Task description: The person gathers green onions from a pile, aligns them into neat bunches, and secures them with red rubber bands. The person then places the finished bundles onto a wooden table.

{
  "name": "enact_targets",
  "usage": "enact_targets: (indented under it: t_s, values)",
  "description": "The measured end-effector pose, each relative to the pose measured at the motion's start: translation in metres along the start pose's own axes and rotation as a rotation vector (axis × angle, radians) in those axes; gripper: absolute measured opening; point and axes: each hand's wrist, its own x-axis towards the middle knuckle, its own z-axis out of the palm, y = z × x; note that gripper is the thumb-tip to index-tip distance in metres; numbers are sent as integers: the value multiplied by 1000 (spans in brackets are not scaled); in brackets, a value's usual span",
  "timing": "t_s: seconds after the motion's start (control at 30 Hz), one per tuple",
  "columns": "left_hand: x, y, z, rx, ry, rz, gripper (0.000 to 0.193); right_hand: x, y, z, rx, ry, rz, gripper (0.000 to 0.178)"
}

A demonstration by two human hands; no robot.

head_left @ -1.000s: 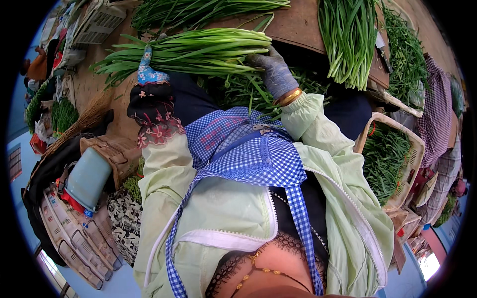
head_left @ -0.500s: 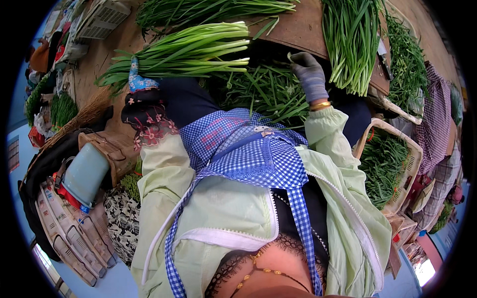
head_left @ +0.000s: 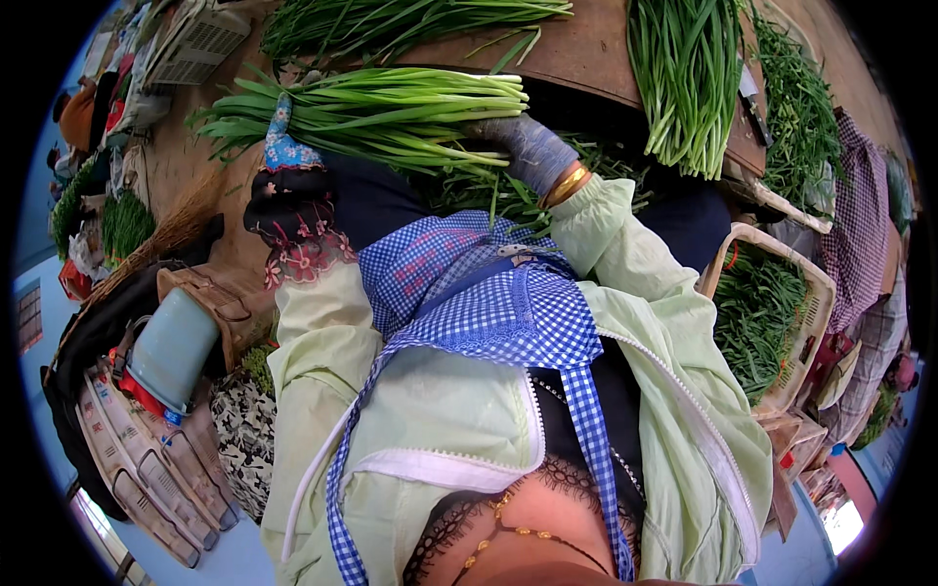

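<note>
A long bunch of garlic chives (head_left: 410, 103) lies sideways above my lap, pale stem ends to the right and green leaf tips to the left. My left hand (head_left: 280, 127), in a blue floral glove, is closed round its leafy part. At the pale stems is my right hand (head_left: 528, 146), in a grey glove with a gold bangle at the wrist. Its fingers are pressed together against the stems, their tips partly hidden among them. Below the bunch, loose green leaves (head_left: 469, 192) lie in a heap over my blue checked apron (head_left: 508, 303).
More chives (head_left: 401, 29) lie on the brown board (head_left: 586, 54), with another upright bunch (head_left: 684, 78) at its right. A black-handled knife (head_left: 754, 112) rests beside that bunch. To the right stands a crate (head_left: 826, 283) of greens; left are a blue bucket (head_left: 176, 347) and a straw broom (head_left: 171, 220).
My right hand has moved left from beyond the stem ends onto the pale stems. The bunch in my left hand has shifted slightly right and down.
</note>
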Motion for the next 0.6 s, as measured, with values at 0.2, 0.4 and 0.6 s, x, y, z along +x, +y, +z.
enact_targets:
  t_s: [0.2,0.4,0.6]
  values:
    - [-6,-16,9,-62,218,-67,33,-10,8,9,-18,41,-227,38]
    - [-9,-28,1,-182,154,12,33,-22,6,0,-519,119,-286,28]
    - [-12,-10,-9,-164,124,129,30,-44,6,-79,-797,518,-460,19]
